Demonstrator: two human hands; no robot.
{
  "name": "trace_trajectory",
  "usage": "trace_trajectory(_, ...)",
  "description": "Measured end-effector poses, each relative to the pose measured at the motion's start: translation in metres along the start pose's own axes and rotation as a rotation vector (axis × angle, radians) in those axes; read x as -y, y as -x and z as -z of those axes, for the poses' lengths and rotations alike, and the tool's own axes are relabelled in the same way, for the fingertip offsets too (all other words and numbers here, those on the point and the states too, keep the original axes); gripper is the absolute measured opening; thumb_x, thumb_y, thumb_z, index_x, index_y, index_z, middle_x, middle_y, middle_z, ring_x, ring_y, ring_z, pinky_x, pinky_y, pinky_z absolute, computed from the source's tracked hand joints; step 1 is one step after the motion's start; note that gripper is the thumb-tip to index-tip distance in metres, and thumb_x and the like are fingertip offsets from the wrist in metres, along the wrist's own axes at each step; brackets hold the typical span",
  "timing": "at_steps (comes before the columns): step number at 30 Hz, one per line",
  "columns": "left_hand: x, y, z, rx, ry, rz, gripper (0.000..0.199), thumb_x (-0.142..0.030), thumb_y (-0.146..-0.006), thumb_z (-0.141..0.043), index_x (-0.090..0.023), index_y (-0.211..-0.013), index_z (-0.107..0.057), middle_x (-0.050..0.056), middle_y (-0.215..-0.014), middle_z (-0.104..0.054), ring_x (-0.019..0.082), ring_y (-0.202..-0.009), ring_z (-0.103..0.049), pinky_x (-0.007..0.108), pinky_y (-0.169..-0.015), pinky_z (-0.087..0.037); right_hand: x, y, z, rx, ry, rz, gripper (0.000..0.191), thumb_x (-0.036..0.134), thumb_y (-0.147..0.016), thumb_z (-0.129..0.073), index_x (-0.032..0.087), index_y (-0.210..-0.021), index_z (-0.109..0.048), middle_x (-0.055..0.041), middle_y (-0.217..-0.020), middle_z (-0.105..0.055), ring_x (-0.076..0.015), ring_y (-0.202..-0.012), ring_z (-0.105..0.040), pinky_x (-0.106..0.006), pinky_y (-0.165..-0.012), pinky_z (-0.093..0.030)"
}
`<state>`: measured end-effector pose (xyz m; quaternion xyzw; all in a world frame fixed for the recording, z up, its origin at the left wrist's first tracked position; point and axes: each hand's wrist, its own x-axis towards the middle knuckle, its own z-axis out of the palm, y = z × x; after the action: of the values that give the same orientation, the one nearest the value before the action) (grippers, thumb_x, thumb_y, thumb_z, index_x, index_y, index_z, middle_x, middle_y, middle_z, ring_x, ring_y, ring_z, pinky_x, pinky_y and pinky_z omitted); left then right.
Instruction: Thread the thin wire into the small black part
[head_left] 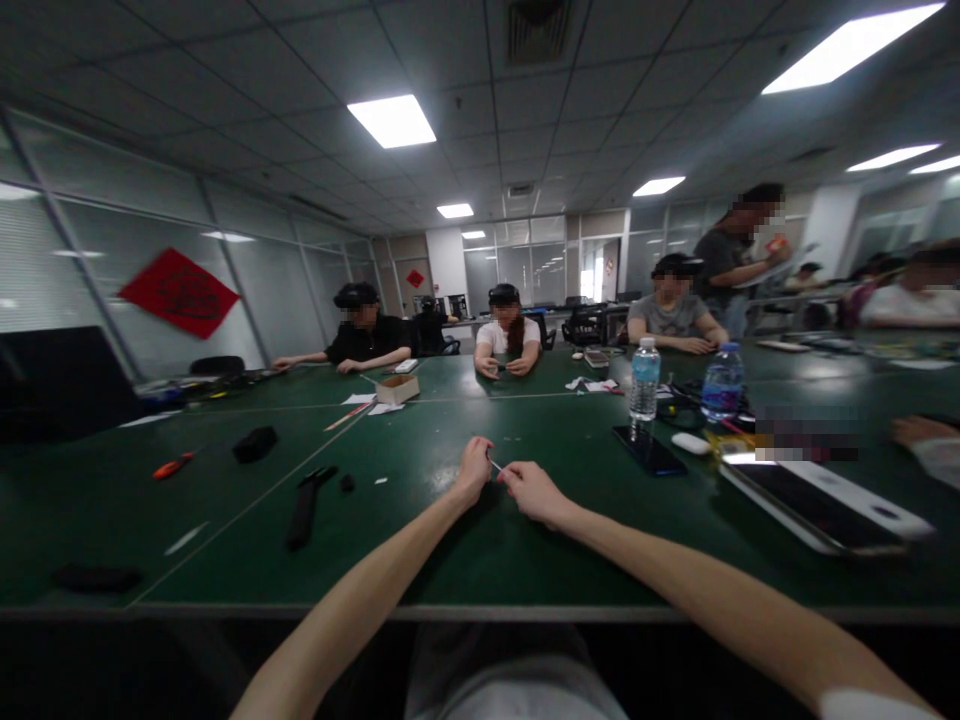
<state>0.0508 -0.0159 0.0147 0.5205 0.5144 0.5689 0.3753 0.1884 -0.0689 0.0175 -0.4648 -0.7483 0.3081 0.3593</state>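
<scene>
Above the green table [420, 540], my two hands are close together, a short gap apart. A thin, light-coloured stick-like item [496, 465] spans the gap between them. My left hand [475, 470] is closed, its fingers pinched at the upper left end of this item. The fingers of my right hand [531, 488] pinch its lower right end. What the item is cannot be made out, and its ends are hidden by my fingers. Left of my hands lie a small black piece [346, 483] and a black tool-like object [303, 508].
A dark phone [649, 450], a water bottle [644, 382], a blue-labelled bottle [721, 385] and a white mouse [690, 443] stand or lie right. An orange-handled tool [172, 466] and black block [256, 444] lie left. Beyond an open box [397, 389], people sit across the table.
</scene>
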Motion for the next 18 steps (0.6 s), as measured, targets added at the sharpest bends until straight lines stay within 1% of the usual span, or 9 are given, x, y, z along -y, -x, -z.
trace_trajectory(3,-0.005,0.003,0.001,-0.033,-0.038,-0.022,0.018,-0.025,-0.080,-0.039,-0.018,-0.077,-0.055,-0.004,-0.049,-0.040,0.011,-0.041,-0.039,0.022,-0.044,-0.028,-0.002,0.000,-0.005,-0.018,0.003,-0.006,0.031,0.032,-0.089,-0.038,0.015,-0.093,-0.063,-0.0035,-0.066,-0.058,-0.0094,-0.051,-0.044,-0.020,-0.050,-0.028)
trace_trajectory(7,-0.011,0.006,0.002,-0.016,-0.011,0.002,0.018,-0.024,-0.081,-0.039,-0.019,-0.077,-0.056,-0.003,-0.050,-0.041,0.013,-0.044,-0.040,0.023,-0.045,-0.028,-0.004,0.001,-0.008,-0.039,0.002,-0.006,0.033,0.034,-0.090,-0.036,0.014,-0.091,-0.063,-0.0061,-0.071,-0.060,-0.0110,-0.054,-0.046,-0.021,-0.051,-0.029)
trace_trajectory(10,-0.010,0.004,0.001,0.016,0.031,0.025,0.018,-0.025,-0.081,-0.040,-0.019,-0.079,-0.056,-0.003,-0.048,-0.038,0.013,-0.041,-0.039,0.024,-0.043,-0.025,-0.006,0.002,-0.011,-0.034,-0.007,-0.018,0.035,0.036,-0.090,-0.035,0.014,-0.092,-0.062,-0.0069,-0.072,-0.060,-0.0118,-0.055,-0.048,-0.021,-0.050,-0.031)
trace_trajectory(13,-0.003,0.001,0.001,0.022,0.048,0.047,0.017,-0.027,-0.081,-0.040,-0.019,-0.082,-0.055,-0.005,-0.046,-0.036,0.012,-0.038,-0.035,0.023,-0.041,-0.023,-0.007,0.001,-0.011,-0.021,-0.030,-0.036,0.035,0.038,-0.090,-0.034,0.015,-0.094,-0.060,-0.0070,-0.073,-0.060,-0.0116,-0.054,-0.049,-0.022,-0.049,-0.032)
trace_trajectory(16,0.005,-0.004,0.001,0.042,0.072,0.063,0.018,-0.030,-0.081,-0.040,-0.019,-0.084,-0.054,-0.007,-0.043,-0.032,0.010,-0.035,-0.030,0.021,-0.040,-0.020,-0.011,-0.006,0.000,-0.064,-0.135,-0.107,0.034,0.041,-0.090,-0.034,0.016,-0.096,-0.057,-0.0068,-0.071,-0.058,-0.0105,-0.048,-0.047,-0.022,-0.044,-0.032)
trace_trajectory(18,0.009,-0.007,0.002,0.076,0.100,0.069,0.018,-0.031,-0.081,-0.040,-0.019,-0.084,-0.053,-0.008,-0.042,-0.030,0.009,-0.033,-0.027,0.021,-0.039,-0.019,-0.016,-0.014,0.017,-0.113,-0.238,-0.190,0.036,0.044,-0.089,-0.033,0.017,-0.098,-0.055,-0.0058,-0.070,-0.056,-0.0090,-0.041,-0.043,-0.021,-0.039,-0.030)
